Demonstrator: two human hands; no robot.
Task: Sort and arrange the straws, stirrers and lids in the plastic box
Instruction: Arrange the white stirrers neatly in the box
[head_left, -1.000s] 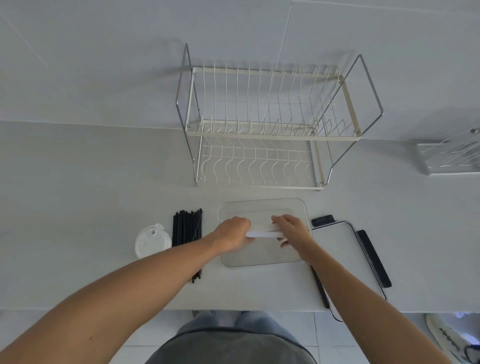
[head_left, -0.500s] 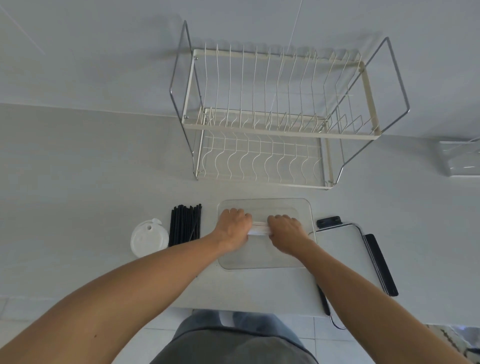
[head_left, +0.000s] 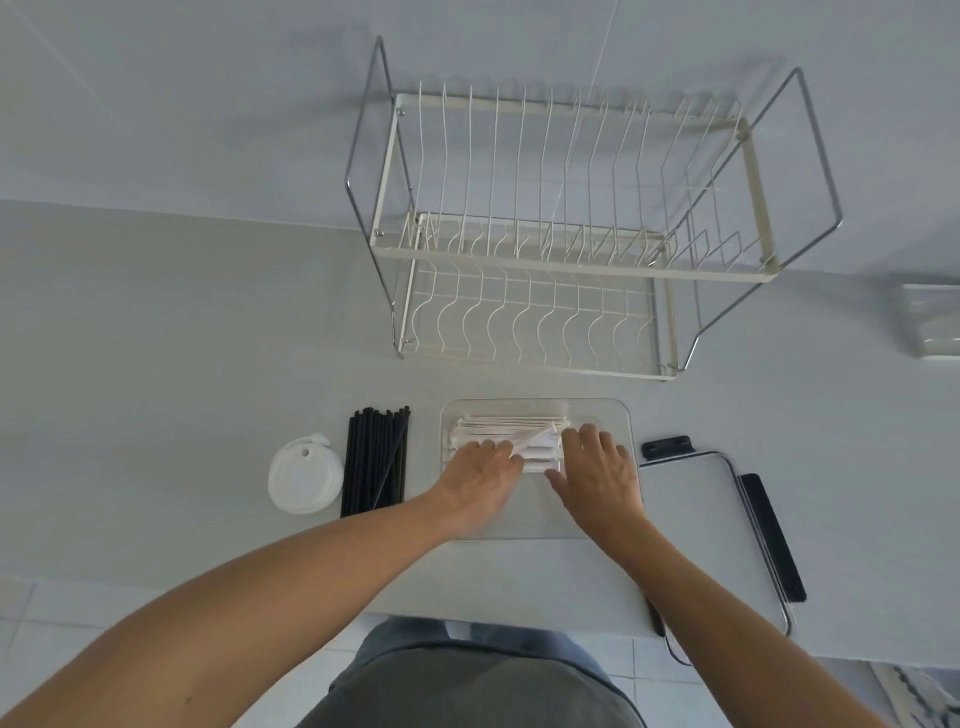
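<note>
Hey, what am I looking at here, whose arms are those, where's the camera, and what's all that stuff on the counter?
There is no machine: a person wears a camera on the head, looking forward and down, so the arms are their own. The left hand and right hand rest with fairly straight fingers on a pile of white paper-wrapped sticks, straws or stirrers, lying in a clear plastic box on the pale counter. Neither hand plainly grips anything. Left of the box lie black straws and a white cup lid. To the right is what looks like the box's lid, and behind stands an empty wire dish rack.
</note>
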